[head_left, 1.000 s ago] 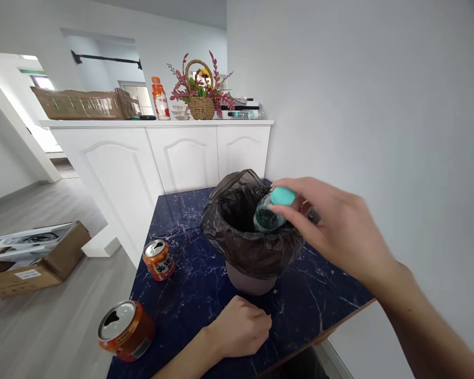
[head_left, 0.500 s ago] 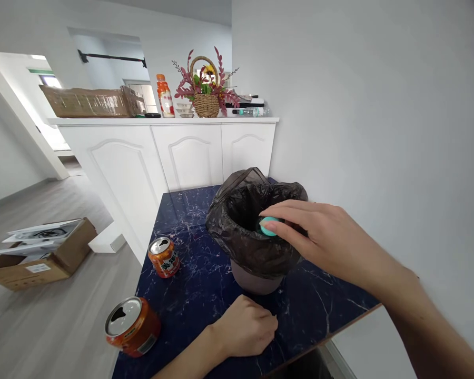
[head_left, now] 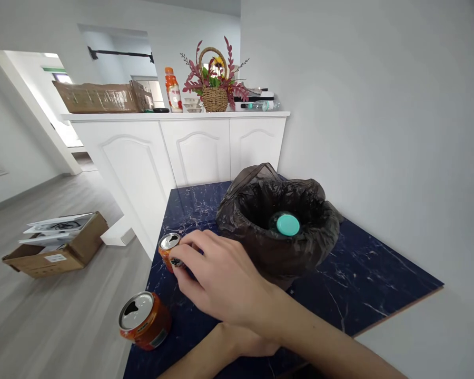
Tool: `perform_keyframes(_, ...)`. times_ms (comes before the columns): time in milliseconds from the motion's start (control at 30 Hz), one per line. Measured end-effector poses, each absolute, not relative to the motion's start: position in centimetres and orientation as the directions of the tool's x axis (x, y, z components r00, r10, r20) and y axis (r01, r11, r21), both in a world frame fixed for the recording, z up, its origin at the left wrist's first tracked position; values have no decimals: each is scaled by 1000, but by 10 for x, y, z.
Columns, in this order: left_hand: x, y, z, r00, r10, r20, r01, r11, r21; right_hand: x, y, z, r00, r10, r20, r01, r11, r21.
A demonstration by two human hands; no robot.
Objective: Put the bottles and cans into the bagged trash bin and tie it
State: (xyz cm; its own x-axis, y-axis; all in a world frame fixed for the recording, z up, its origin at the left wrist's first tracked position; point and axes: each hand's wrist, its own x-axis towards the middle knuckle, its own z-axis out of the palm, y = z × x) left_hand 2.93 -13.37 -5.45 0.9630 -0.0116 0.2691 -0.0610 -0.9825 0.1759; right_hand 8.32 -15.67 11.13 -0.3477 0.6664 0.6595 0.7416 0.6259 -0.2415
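Orange with a silver top, the farther can (head_left: 168, 250) stands upright near the left edge of the tabletop (head_left: 335, 295), its drinking hole open. The right hand (head_left: 217, 273) is beside it, partly open, with thumb and forefinger curved apart and their tips against the can's right side in this view; whether they grip it, I cannot tell. The left hand (head_left: 256, 345) lies low over the tabletop toward the near edge, mostly hidden beneath the right forearm, so how far it is open and whether it holds anything cannot be told.

The nearer can (head_left: 144, 321), also orange and upright with its top opened, stands by the left edge, closer to the near end. Right of the farther can, toward the far right of the tabletop, a black plastic bag (head_left: 237, 213) lines a bin whose body is hidden; inside the bag a bottle shows its round teal cap (head_left: 288, 225) upward.

Along the far edge rises a white cabinet (head_left: 201, 152). On its top are a cardboard box (head_left: 98, 98), an orange-capped bottle (head_left: 174, 93), a wicker flower basket (head_left: 215, 100) and a clear bottle (head_left: 266, 106) lying sideways.
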Motion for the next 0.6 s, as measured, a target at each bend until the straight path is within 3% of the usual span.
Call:
perform_keyframes(133,29,-134,-54,978,15,208,-38,-968,247,57,-107,81,-330,789,518,787,533,-310)
perform_keyframes(333,31,-140,-71,994,36,104,-1,-942,335,29,-62,55,-358,854,378,826,478,-297)
perform_keyframes(600,25,-138,-91,991,50,126,5,-942,337,30,-73,42,-361,878,314,847,450,-284)
